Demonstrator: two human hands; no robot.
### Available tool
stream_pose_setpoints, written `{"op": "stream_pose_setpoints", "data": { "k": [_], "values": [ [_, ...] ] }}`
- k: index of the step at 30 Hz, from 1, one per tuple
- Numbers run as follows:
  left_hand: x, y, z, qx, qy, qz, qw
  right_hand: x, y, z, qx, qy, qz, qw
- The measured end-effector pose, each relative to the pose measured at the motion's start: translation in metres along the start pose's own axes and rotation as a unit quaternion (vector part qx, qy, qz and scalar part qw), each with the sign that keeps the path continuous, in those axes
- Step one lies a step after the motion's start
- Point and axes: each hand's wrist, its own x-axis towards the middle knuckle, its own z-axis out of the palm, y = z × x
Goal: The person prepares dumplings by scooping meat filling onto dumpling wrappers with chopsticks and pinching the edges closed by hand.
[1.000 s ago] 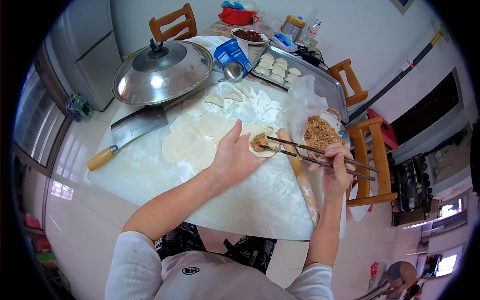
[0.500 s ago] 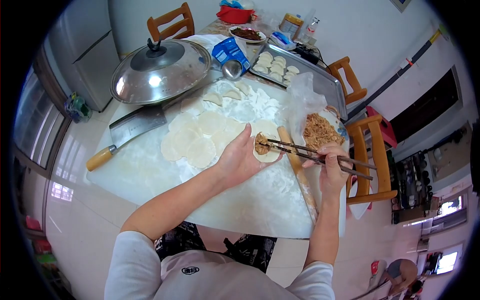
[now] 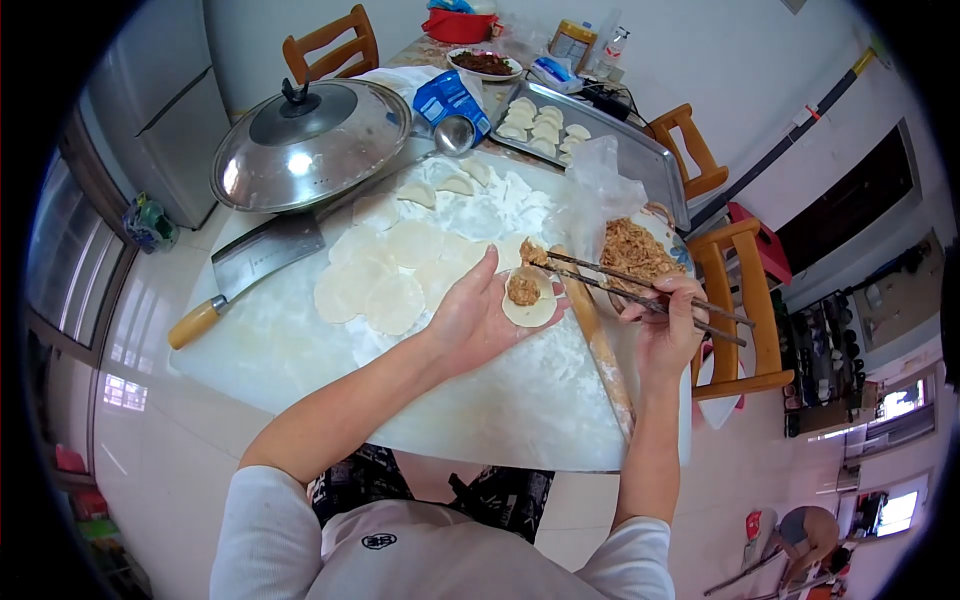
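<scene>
Wrapper [image 3: 523, 316], one, filling [image 3: 522, 291] at its middle, on the left hand [image 3: 465, 322], palm up, fingers open, above the board [image 3: 450, 420]. Chopsticks [image 3: 600, 269], one pair, gripped in the right hand [image 3: 668, 345], which is apart from the left; length slanting in from the right, tips with a lump [image 3: 533, 253] just beyond the wrapper. Dish [image 3: 684, 252], near the board's far right corner: filling. Tray [image 3: 645, 170], past the far edge: dumplings [image 3: 543, 122].

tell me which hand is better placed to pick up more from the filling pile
Probably the right hand: it holds the chopsticks near the filling pile, while the left hand supports a wrapper.
</scene>
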Motion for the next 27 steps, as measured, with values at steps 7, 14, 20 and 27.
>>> {"op": "stream_pose_setpoints", "data": {
  "k": [7,14,20,27],
  "values": [
    [0.003,0.001,-0.012,-0.02,-0.003,0.021,1.0,0.017,-0.021,-0.032,0.011,0.181,-0.102,0.978],
    [0.001,0.001,-0.009,-0.026,0.014,0.018,0.999,0.028,-0.007,-0.061,-0.276,0.221,0.015,0.935],
    [0.004,0.005,-0.011,-0.044,0.009,0.013,0.999,0.025,-0.035,-0.059,-0.3,0.29,-0.106,0.903],
    [0.001,0.002,-0.006,-0.039,0.023,0.014,0.999,0.007,-0.062,-0.02,-0.113,0.188,-0.096,0.971]
  ]
}}
